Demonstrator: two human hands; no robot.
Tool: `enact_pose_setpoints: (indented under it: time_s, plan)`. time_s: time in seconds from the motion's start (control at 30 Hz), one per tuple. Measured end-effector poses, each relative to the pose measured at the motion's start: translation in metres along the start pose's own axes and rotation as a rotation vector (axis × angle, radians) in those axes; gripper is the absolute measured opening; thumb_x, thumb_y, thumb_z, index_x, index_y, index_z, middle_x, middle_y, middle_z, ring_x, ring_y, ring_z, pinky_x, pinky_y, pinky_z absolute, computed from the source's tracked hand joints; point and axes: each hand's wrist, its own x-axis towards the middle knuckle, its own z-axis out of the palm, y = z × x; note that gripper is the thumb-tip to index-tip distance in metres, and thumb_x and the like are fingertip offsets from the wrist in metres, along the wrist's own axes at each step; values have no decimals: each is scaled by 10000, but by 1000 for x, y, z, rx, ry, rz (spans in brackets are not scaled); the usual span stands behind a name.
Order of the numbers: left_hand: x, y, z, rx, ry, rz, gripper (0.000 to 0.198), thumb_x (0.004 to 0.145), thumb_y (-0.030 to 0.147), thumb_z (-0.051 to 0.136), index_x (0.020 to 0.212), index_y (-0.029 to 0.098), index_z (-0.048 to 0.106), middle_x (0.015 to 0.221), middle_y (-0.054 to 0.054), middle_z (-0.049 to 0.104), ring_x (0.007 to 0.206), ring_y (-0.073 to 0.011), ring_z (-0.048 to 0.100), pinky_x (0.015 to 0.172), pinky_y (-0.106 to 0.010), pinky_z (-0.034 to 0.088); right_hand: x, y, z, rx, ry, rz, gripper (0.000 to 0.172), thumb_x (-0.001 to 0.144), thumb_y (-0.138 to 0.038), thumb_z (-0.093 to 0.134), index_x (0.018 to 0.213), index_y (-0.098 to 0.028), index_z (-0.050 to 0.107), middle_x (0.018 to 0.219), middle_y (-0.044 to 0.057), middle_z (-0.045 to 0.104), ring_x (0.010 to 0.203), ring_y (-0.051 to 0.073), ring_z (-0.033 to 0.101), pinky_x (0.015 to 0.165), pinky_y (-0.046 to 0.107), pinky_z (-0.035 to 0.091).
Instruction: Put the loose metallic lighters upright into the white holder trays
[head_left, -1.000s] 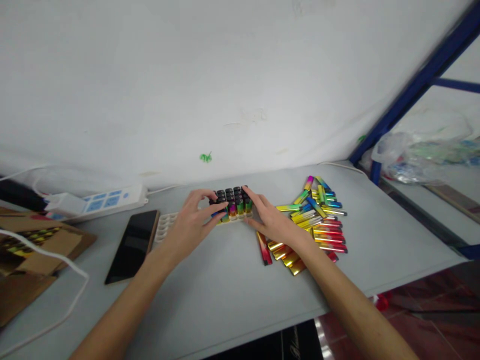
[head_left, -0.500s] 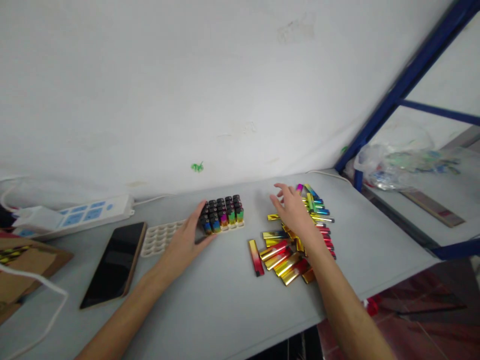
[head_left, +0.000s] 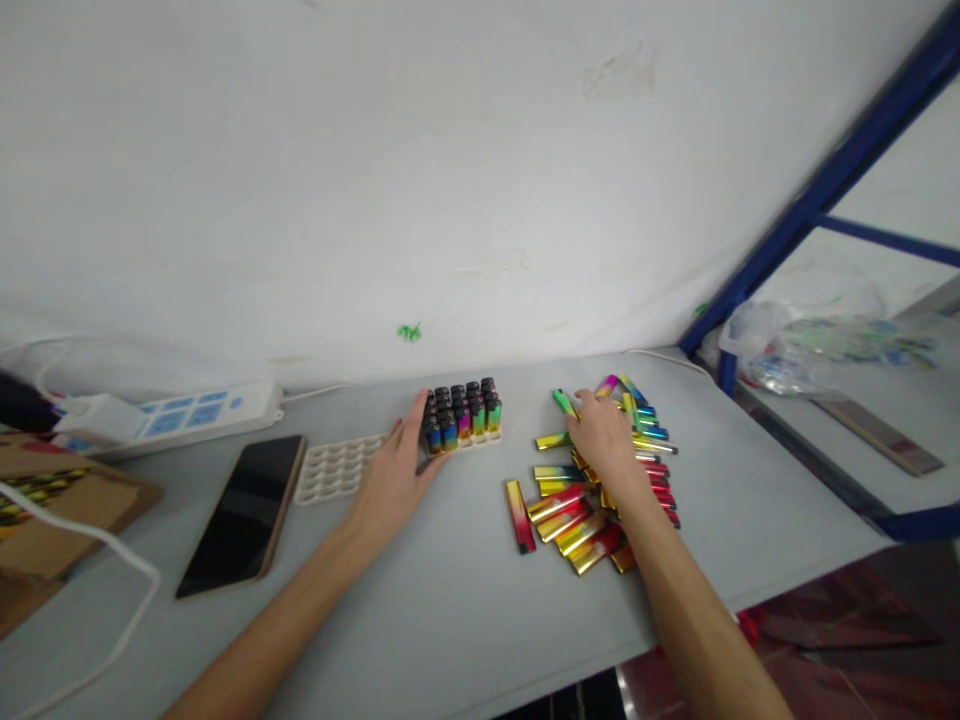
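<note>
A white tray (head_left: 330, 468) with oval slots lies on the grey table (head_left: 450, 590); its right part holds several upright colourful sticks with black caps (head_left: 461, 413). My left hand (head_left: 396, 475) rests flat against the tray's front, fingers touching the standing sticks. To the right lies a loose pile of shiny rainbow, gold and red sticks (head_left: 600, 490). My right hand (head_left: 604, 442) is on top of that pile, fingers curled round a green-tipped stick (head_left: 564, 403) that pokes out beside its thumb.
A black phone (head_left: 244, 512) lies left of the tray. Behind it sits a white power strip (head_left: 172, 413) with cables. A cardboard box (head_left: 45, 500) is at the far left. A blue metal frame (head_left: 810, 210) and plastic bags (head_left: 810, 340) stand at the right.
My right hand left the tray, moved right onto the loose pile and closed on a stick. My left hand stayed at the tray, sliding to its front side.
</note>
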Motion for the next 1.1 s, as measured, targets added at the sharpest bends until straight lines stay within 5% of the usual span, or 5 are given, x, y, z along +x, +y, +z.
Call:
enact_pose_setpoints:
  time_s: [0.27,0.47,0.6,0.73,1.1]
  plan:
    - [-3,0,-5,0,126,90,872,987,423,667,1692,245,187,1535,-190,574,1370,-365,610,1140,-583,502,5,-4,-2,793,210,-252,246,958,-380,679,1104,-182,676,1007,110,769,848,253,742,829,407,586]
    - [-15,35,-39,-93,370,227,330,1019,318,623,1342,263,664,1234,-67,730,1130,-229,705,1070,-389,544,-28,-41,-15,1357,-186,-525,368,964,-471,720,1219,-250,573,780,-25,737,659,157,696,672,304,566]
    - [-22,50,-41,-288,246,137,307,1007,389,637,1256,241,735,1065,-60,729,875,-192,676,905,-346,570,-51,-65,-9,1410,-516,-617,353,957,-447,747,1212,-242,615,728,-30,732,615,146,690,627,279,555]
    - [-23,55,-30,-576,125,0,310,1030,443,582,1041,205,781,1097,-96,717,1019,-232,669,927,-345,551,-61,-77,1,1438,-731,-602,349,928,-490,771,1114,-215,664,768,1,764,654,173,746,654,298,605]
    - [-17,56,-25,-1096,-43,-255,429,1005,647,542,1058,222,524,709,66,458,547,-108,389,496,-226,407,-31,-44,-17,977,-141,-456,403,1078,-536,493,970,-207,700,845,36,769,621,153,692,617,270,547]
